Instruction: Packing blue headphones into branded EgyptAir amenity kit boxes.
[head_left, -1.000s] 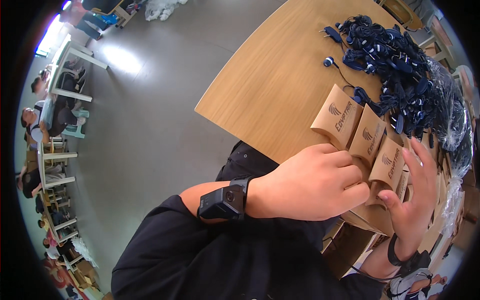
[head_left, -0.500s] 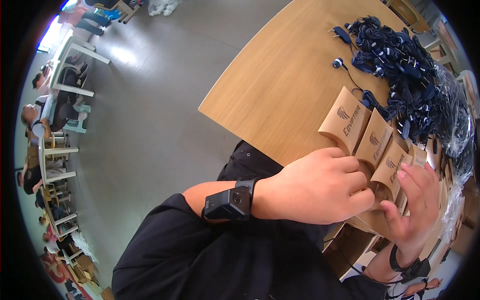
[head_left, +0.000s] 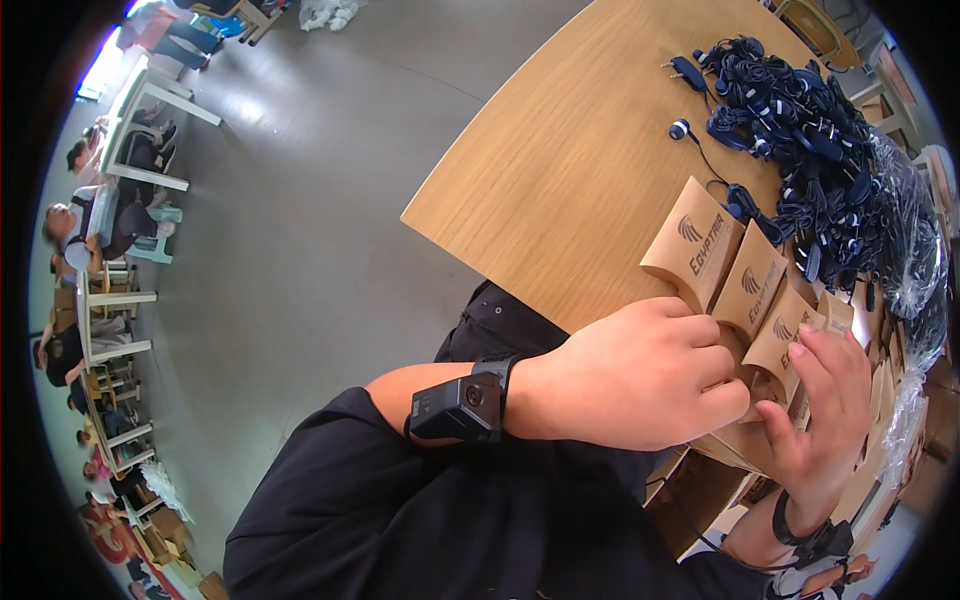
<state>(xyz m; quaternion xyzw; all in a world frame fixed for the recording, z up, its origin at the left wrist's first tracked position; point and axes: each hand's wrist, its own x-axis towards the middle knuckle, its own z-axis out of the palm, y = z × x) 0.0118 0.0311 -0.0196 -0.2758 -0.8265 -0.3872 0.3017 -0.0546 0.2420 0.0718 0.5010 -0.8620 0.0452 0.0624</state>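
My left hand (head_left: 645,380) is closed, its fingers curled down beside the brown pillow boxes; what its fingertips hold, if anything, is hidden. My right hand (head_left: 828,405) is open, thumb apart from the fingers, with its fingertips at a brown pillow box (head_left: 775,345). A second pillow box (head_left: 748,282) and a third pillow box (head_left: 690,245) lie beside it in a row, dark print facing up. Beyond them, a tangled heap of dark blue earphones (head_left: 800,140) covers the far right of the table.
The wooden table (head_left: 540,160) has a corner at its left. Clear plastic wrap (head_left: 905,270) lies along the right side. An open cardboard carton (head_left: 710,490) is below the table edge. Other people sit at white tables (head_left: 150,175) across the floor on the left.
My right hand has shifted very slightly at the pillow box. My left hand keeps nearly the same pose, and the boxes and earphones stay where they were.
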